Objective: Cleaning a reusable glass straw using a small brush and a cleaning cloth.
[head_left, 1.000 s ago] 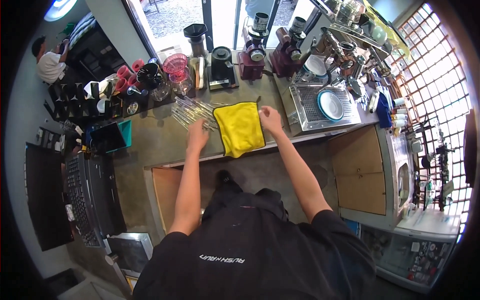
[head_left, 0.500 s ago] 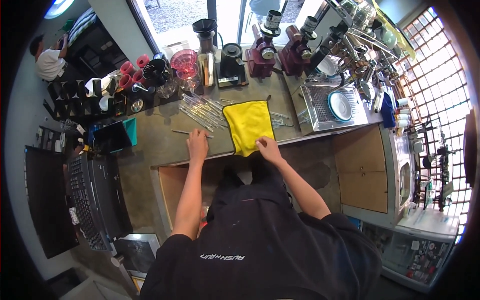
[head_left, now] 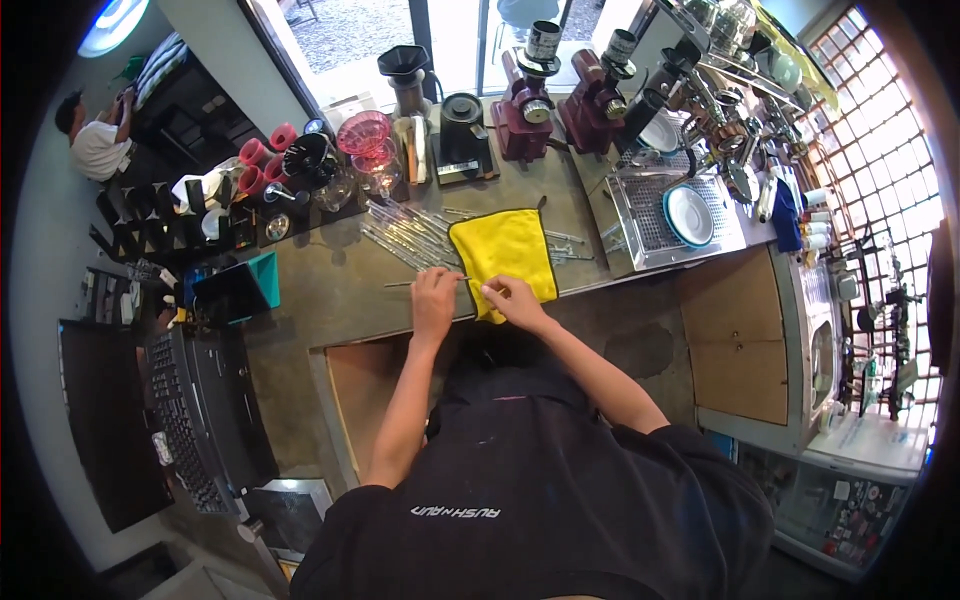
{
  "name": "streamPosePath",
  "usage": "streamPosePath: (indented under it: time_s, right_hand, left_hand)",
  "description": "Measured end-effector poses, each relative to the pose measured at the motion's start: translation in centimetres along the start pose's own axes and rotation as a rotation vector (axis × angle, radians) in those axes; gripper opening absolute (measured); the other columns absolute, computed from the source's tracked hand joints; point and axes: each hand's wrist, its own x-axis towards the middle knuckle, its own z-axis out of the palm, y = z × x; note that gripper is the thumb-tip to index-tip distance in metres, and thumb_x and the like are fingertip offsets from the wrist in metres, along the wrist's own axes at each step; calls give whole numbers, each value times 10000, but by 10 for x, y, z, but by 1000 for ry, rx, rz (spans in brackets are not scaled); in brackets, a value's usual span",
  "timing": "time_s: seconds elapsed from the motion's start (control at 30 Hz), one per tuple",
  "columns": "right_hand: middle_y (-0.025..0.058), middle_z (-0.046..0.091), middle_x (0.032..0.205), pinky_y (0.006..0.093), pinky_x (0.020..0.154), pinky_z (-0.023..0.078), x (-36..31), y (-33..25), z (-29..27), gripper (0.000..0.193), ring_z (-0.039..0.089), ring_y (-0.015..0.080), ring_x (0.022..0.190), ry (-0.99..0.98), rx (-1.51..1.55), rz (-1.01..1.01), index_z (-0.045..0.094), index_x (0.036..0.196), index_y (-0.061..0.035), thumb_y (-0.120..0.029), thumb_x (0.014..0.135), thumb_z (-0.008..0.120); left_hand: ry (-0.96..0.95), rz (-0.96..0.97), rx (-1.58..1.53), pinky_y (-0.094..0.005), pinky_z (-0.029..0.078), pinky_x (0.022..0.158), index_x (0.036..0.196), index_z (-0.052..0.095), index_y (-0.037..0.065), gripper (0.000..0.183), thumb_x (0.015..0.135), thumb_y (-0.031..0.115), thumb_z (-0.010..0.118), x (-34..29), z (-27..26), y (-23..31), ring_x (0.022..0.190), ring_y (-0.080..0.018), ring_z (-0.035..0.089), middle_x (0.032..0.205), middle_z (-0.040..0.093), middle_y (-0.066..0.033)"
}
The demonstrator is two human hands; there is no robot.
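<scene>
My left hand [head_left: 434,304] is closed on a thin, clear stick [head_left: 397,285], which pokes out on both sides of the fingers. Its tip meets the left edge of a yellow cloth [head_left: 505,248] with dark edging. My right hand [head_left: 510,300] pinches the cloth near its lower left part, close to the left hand. The cloth lies on the counter [head_left: 310,270] and hangs slightly over the front edge. Just behind the left hand lies a loose pile of similar clear sticks [head_left: 408,235], and several more show at the cloth's right.
A black grinder [head_left: 462,135] and two dark red grinders [head_left: 522,115] line the counter's back. A pink dripper [head_left: 363,135] stands at back left. On the right is a metal drip tray with a plate [head_left: 690,216]. A tablet [head_left: 232,290] sits left; another person [head_left: 100,140] stands far left.
My left hand has picked up the stick from the counter and brought it right, to the cloth. The right hand has shifted left along the cloth, toward it.
</scene>
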Motion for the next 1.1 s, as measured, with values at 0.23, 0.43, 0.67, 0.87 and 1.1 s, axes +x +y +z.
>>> streamPosePath:
  time_s: [0.23,0.43,0.67,0.87,1.1]
  right_hand:
    - [61,751,858,285,667,546,24,-2,-27,217,687,117,712,72,106,32,736,1038,25,-190,1015,717]
    - [167,730,1049,368,762,556,90,14,-85,199,705,288,837,263,-163,-14,730,1145,-17,-108,974,681]
    - [204,590,1274,470,1039,493,158,22,-97,449,571,428,1239,126,-461,-186,629,1305,-64,5,863,665]
    - [205,599,1218,505,968,518,165,26,-95,388,595,451,1171,93,-460,-146,662,1254,-84,10,879,640]
    - [161,608,1093,503,922,515,173,44,-115,181,579,407,1110,106,-587,-228,722,1041,-84,-81,861,706]
  left_hand:
    - [-50,-6,-53,-457,475,872,1215,688,86,209,1046,133,573,30,40,23,1039,-361,621,1107,621,-135]
    - [-104,-155,-71,-569,529,782,1258,562,19,268,1012,115,608,94,50,6,986,-501,640,1189,556,-233]
    - [-252,-175,151,-555,551,853,1223,608,8,299,926,-3,570,132,77,-22,1055,-482,662,1256,580,-244]
    - [-256,-167,146,-577,545,840,1215,651,27,336,880,33,628,131,87,-28,1024,-476,662,1193,625,-231]
    - [-195,-128,99,-550,550,838,1098,676,17,271,867,155,705,149,80,-4,993,-473,654,1027,673,-249]
